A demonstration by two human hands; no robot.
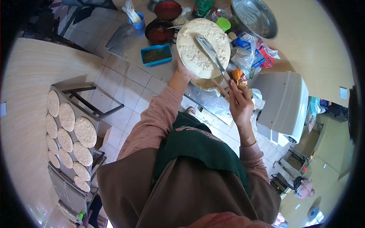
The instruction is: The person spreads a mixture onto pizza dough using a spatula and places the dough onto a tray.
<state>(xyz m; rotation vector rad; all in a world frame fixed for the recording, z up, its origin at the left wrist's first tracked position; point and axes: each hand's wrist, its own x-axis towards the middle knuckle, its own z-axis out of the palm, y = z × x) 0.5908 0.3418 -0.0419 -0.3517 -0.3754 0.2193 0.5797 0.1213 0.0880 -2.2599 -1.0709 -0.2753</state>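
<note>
My left hand (184, 69) supports a round flatbread (192, 62) from below and at its near edge; most of the fingers are hidden under it. A lumpy, whitish spread covers much of its top. My right hand (242, 103) is closed around the handle of a spatula (208, 48), whose long smeared blade lies over the spread. Below the bread, partly covered by it, sits a bowl (203, 84) with a wooden handle (219, 89) sticking out.
On the metal table stand a blue tray of dried herbs (156, 55), a dark pan with red sauce (159, 33), a blue cup (138, 21) and a large metal bowl (255, 19). Several flat rounds (85, 132) lie on a left-hand table. A person (296, 178) is at far right.
</note>
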